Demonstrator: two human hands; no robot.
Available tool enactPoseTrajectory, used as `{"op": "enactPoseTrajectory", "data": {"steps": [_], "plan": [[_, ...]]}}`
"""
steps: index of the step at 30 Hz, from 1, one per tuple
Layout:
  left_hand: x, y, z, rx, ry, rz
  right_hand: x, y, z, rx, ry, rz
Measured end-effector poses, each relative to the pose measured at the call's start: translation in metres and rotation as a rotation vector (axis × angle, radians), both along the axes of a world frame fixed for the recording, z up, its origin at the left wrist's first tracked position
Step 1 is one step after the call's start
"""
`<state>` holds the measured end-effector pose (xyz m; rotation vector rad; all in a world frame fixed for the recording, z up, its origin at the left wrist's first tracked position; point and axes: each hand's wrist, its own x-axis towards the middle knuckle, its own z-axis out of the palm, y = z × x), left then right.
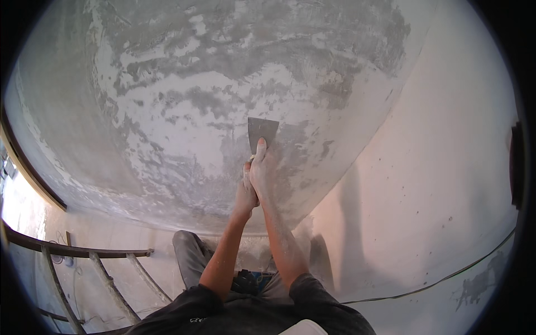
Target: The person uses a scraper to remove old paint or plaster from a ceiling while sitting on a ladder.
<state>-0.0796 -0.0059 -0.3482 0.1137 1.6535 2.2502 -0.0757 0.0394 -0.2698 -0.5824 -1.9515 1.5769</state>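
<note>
A wide-bladed putty knife [262, 129] points away from me, its blade edge at the patchy grey and white plaster surface [180, 121]. My right hand [263, 169] is wrapped around its handle, with the thumb laid along the flat of the blade. Just below and to the left, my left hand [246, 192] grips the lower handle, pressed against the right hand. White dust coats both hands. The handle is mostly hidden by the fingers; whether the blade touches the plaster I cannot tell.
A wooden ladder [104, 276] with plaster-stained rungs stands at the lower left. A dark-edged opening [35, 167] lets in bright light on the left. Along the pale wall [402, 180] at the right hangs a cable [439, 281]. My bent knee [188, 253] is below the plaster.
</note>
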Motion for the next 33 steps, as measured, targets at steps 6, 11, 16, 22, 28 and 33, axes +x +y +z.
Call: {"op": "enactPoseTrajectory", "data": {"steps": [6, 11, 16, 22, 28, 33], "plan": [[0.017, -0.003, -0.011, 0.033, 0.037, -0.016, -0.009, 0.005, -0.041, -0.139, 0.072, 0.040], [0.009, 0.005, 0.014, 0.062, 0.034, 0.008, -0.010, 0.005, -0.001, -0.119, 0.056, 0.126], [0.023, 0.002, 0.023, 0.144, 0.100, 0.110, -0.005, -0.002, -0.027, 0.400, 0.190, -0.058], [0.019, -0.008, -0.002, 0.130, -0.071, -0.017, -0.009, -0.006, -0.031, 0.070, -0.037, 0.005], [0.021, -0.002, -0.003, 0.135, -0.109, 0.097, -0.012, -0.002, -0.039, 0.110, -0.027, 0.076], [0.014, -0.018, -0.010, 0.128, -0.117, -0.020, -0.007, -0.022, -0.031, 0.054, -0.033, -0.013]]}}
